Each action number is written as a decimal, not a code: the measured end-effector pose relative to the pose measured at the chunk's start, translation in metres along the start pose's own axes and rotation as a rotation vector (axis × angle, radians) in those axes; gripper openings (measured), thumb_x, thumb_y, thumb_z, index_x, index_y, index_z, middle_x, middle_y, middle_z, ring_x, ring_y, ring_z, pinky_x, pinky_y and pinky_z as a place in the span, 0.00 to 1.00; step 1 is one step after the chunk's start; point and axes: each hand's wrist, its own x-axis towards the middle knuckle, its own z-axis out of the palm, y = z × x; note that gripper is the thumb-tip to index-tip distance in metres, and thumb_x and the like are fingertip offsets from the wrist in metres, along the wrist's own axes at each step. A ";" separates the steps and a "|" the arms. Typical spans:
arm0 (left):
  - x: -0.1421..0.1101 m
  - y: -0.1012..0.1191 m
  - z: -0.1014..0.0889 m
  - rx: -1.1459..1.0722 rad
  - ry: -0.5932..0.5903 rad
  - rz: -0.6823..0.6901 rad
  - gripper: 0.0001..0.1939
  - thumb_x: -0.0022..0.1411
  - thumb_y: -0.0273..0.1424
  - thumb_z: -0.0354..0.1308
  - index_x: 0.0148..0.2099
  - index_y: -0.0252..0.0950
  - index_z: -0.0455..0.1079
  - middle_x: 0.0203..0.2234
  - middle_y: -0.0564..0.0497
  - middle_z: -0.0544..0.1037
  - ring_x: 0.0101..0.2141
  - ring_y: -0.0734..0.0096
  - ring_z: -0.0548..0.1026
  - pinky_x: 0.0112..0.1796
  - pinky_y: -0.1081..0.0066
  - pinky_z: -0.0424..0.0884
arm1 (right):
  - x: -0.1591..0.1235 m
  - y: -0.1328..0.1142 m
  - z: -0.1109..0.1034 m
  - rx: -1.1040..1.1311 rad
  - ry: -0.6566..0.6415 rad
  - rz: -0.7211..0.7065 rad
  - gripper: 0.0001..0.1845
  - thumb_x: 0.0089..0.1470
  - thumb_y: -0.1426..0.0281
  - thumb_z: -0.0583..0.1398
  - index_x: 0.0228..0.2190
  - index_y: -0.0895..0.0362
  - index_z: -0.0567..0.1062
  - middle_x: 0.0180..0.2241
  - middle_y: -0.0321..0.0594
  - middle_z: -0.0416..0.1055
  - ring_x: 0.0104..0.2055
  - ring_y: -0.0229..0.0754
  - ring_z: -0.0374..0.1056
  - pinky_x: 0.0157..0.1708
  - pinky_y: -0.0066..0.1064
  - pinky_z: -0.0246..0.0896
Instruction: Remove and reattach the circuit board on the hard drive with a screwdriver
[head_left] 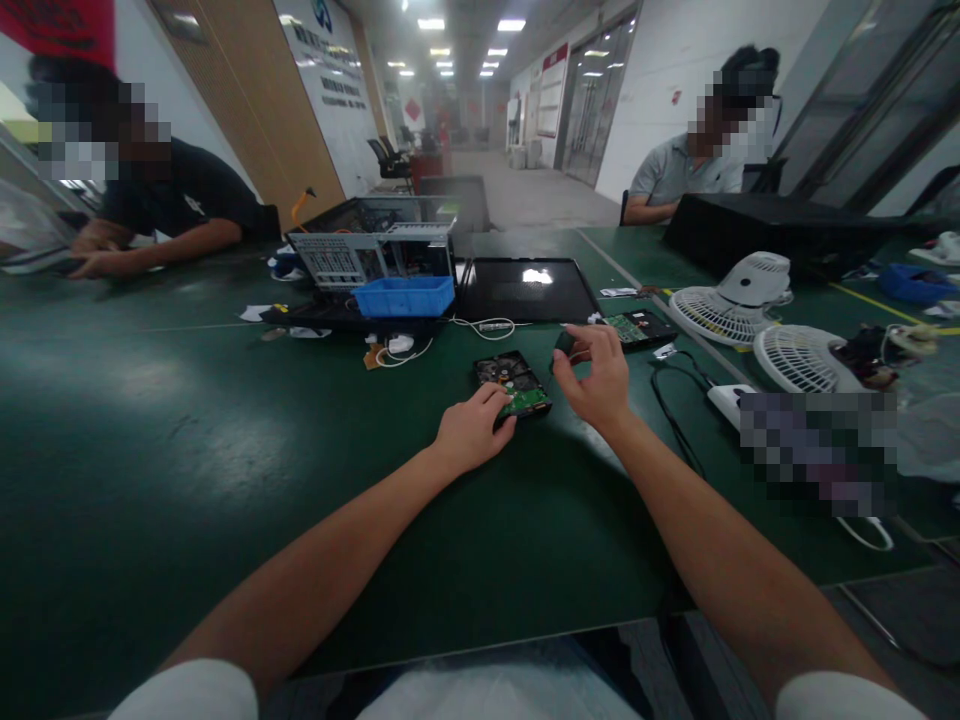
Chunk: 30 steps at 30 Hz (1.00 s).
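A black hard drive (510, 378) with a green circuit board on its near end lies on the green table (225, 440). My left hand (474, 430) rests on the drive's near corner, fingers curled against the green board. My right hand (595, 377) hovers just right of the drive, thumb and fingers pinched round a small dark object (564, 343) that I cannot make out. A second green circuit board (636, 327) lies on a black tray beyond my right hand.
An open computer case (375, 250), a blue bin (405, 296) and a black side panel (529, 288) stand behind. White cables (405, 350) lie nearby. Two white fans (739, 300) and a black cable (675, 410) sit right. Two people sit at the far corners.
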 end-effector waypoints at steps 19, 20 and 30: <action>0.000 0.000 0.001 0.007 0.010 -0.002 0.16 0.71 0.40 0.56 0.56 0.40 0.71 0.58 0.46 0.72 0.44 0.60 0.80 0.38 0.64 0.80 | 0.000 0.002 0.001 -0.002 0.007 -0.017 0.19 0.61 0.69 0.61 0.53 0.52 0.71 0.48 0.47 0.67 0.39 0.44 0.70 0.35 0.41 0.78; 0.000 0.000 0.001 0.007 0.008 -0.003 0.16 0.71 0.40 0.56 0.56 0.40 0.71 0.58 0.46 0.72 0.45 0.60 0.80 0.38 0.64 0.80 | 0.001 0.001 0.000 -0.003 0.002 -0.011 0.19 0.61 0.69 0.60 0.53 0.52 0.71 0.48 0.47 0.66 0.39 0.44 0.70 0.36 0.41 0.78; 0.000 -0.001 0.002 0.013 0.012 0.003 0.16 0.72 0.41 0.55 0.56 0.39 0.71 0.58 0.46 0.73 0.43 0.60 0.80 0.38 0.64 0.79 | -0.003 0.005 0.003 0.020 -0.012 0.047 0.19 0.62 0.68 0.60 0.54 0.52 0.67 0.44 0.44 0.72 0.38 0.44 0.74 0.36 0.39 0.77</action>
